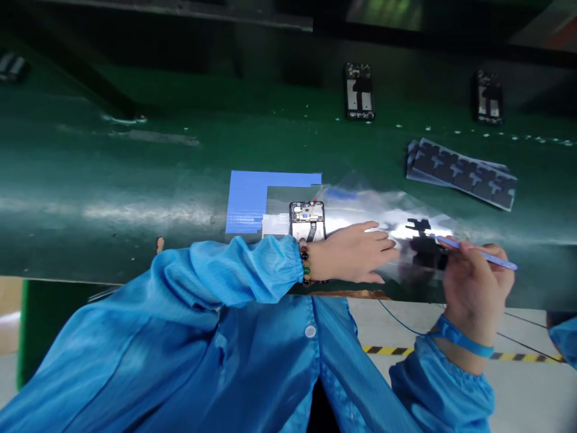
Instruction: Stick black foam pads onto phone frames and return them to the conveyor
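Note:
My left hand (356,251) lies flat, fingers together, pressing on a shiny clear release sheet (387,210) on the green table. My right hand (473,282) grips blue tweezers (484,255) whose tip is at a black T-shaped sticker (421,243) on that sheet. An open phone frame (308,221) with exposed parts lies just behind my left wrist, beside a blue L-shaped tape guide (250,195). A bead bracelet is on my left wrist, a blue strap on my right.
A stack of sheets with black stickers (462,173) lies at the right rear. Two more phone frames (359,91) (489,97) sit on the far belt. The table's front edge runs below my hands, with floor and hazard tape beyond.

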Demonstrator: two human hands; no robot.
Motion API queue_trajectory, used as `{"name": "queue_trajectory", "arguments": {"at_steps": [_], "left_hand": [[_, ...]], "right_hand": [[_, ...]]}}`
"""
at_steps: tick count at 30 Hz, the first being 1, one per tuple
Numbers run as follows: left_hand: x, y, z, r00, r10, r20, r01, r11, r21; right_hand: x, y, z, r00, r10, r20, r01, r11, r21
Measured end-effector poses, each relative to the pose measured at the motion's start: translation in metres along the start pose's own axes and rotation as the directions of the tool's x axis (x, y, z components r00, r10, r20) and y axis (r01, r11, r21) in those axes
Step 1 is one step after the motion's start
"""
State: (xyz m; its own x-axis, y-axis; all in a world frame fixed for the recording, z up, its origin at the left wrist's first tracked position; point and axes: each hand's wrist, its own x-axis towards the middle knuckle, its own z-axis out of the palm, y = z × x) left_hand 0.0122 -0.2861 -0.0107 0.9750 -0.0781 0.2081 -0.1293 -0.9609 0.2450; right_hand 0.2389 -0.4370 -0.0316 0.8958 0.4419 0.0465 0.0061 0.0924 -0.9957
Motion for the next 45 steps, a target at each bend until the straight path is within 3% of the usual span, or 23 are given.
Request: {"name": "queue_trajectory", "arguments": {"at_steps": [3,6,9,13,17,22,37,45], "left_hand": [[-0.024,-0.017,-0.011,0.999,-0.006,-0.052,0.005,1.0,-0.022],[-0.063,-0.045,-0.031,0.982,-0.173,-0.075,0.169,0.984,-0.058],[-0.103,-0.07,-0.046,0.943,-0.324,-0.076,0.311,0.938,-0.152],[-0.131,-0.077,-0.047,0.919,-0.386,-0.076,0.357,0.9,-0.252],[-0.134,-0.073,-0.042,0.907,-0.409,-0.096,0.374,0.89,-0.261],[-0.134,-0.075,-0.036,0.897,-0.421,-0.132,0.38,0.889,-0.254],[-0.135,-0.076,-0.033,0.908,-0.392,-0.148,0.355,0.907,-0.229],[-0.135,-0.067,-0.034,0.954,-0.291,-0.075,0.295,0.954,0.049]], "right_hand": [[-0.007,-0.004,0.01,0.998,-0.052,-0.02,0.052,0.999,0.007],[-0.03,-0.009,0.029,0.999,-0.043,-0.003,0.043,0.998,-0.043],[-0.061,-0.011,0.057,0.997,0.03,0.076,-0.024,0.997,-0.075],[-0.095,-0.007,0.097,0.975,0.098,0.201,-0.088,0.994,-0.058],[-0.113,-0.005,0.125,0.962,0.078,0.263,-0.065,0.996,-0.059],[-0.117,-0.004,0.14,0.954,0.061,0.294,-0.031,0.994,-0.104],[-0.114,-0.001,0.144,0.951,0.074,0.301,-0.032,0.989,-0.142],[-0.105,0.0,0.138,0.972,-0.003,0.235,0.032,0.992,-0.119]]}}
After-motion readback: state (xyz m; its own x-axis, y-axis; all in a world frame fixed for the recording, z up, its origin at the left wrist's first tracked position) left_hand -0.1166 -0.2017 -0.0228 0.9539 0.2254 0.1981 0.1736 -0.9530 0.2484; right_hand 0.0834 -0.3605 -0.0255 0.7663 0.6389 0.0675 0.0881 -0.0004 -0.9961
